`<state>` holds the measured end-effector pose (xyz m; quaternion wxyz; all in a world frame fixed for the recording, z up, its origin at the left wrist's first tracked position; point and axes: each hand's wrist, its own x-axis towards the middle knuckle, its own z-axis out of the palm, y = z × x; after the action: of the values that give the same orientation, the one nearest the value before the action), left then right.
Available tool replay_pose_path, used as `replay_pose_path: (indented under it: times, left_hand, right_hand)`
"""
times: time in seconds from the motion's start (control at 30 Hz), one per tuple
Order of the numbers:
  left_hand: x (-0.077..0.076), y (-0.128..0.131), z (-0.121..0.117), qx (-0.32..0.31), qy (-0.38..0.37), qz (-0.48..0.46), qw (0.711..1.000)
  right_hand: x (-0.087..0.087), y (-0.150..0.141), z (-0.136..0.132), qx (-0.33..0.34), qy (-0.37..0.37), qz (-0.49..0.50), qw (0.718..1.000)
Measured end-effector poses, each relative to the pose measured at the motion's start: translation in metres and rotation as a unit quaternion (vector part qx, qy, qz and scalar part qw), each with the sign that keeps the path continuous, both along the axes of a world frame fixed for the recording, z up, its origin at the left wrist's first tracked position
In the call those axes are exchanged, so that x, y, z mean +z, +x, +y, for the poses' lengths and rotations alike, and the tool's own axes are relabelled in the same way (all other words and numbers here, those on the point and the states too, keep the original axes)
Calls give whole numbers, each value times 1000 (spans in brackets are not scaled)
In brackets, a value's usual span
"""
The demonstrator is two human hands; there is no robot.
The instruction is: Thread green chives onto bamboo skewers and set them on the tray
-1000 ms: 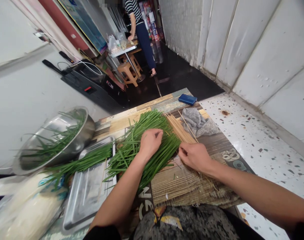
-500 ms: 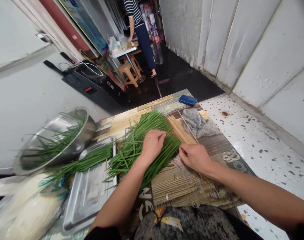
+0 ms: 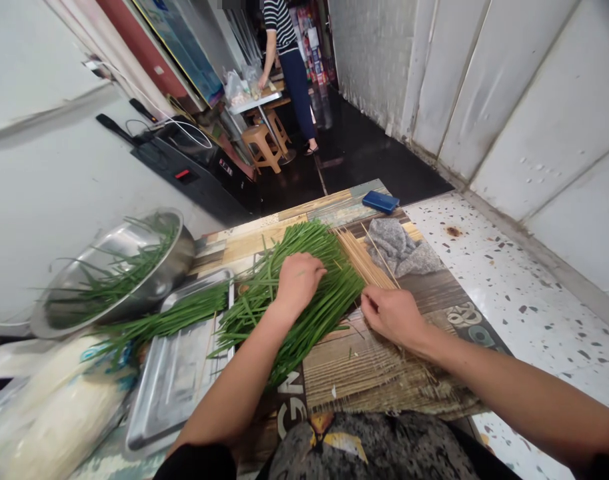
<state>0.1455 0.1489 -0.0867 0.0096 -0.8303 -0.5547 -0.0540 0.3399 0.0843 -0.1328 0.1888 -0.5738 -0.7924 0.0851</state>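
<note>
A thick pile of green garlic chives [image 3: 334, 293] lies across the wood-patterned board in front of me. On top of it rests my left hand [image 3: 299, 283], fingers curled and thumb pressed to them; whatever they pinch is hidden. My right hand [image 3: 391, 312] is closed too, at the cut right edge of the chives, just below a row of thin bamboo skewers [image 3: 367, 261]. I cannot make out what its fingertips hold. One loose skewer lies slantwise over the others.
Left of the pile, a metal tray [image 3: 169, 387] carries a bundle of chives, beside a steel bowl [image 3: 177, 267] with more chives. A plastic bag [image 3: 64, 413] sits front left. A grey cloth [image 3: 401, 250] and blue box [image 3: 381, 202] lie behind the skewers. A person [image 3: 297, 80] stands beyond.
My left hand has drawn slightly left and back over the chives. The right hand stays near the skewer ends. The whole view has shifted a little.
</note>
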Motion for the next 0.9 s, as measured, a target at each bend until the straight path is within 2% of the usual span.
replay_pose_path:
  times: [0.07,0.13,0.33,0.57,0.63,0.73,0.9]
  left_hand:
    - [-2,4,-4,45,17,34,998]
    - [-3,5,-6,61,16,59,996]
    - [-2,5,-6,60,14,60,996]
    - [0,10,-11,65,6,135,989]
    - [-1,8,-10,62,6,107,992]
    - [-3,6,-7,62,3,14,998]
    - [-6,12,-4,85,-19,-110,990]
  right_hand:
    - [0,0,1,1,-2,-1,1000]
    - [-1,-1,1,1,-3,-2,1000]
    - [-2,-1,2,3,5,3,1000]
    - [-1,-1,2,3,-2,3,1000]
    - [-1,-1,2,5,-1,4,1000]
    - [-1,-1,2,11,1,11,1000]
    - [-1,0,2,6,-1,9,1000]
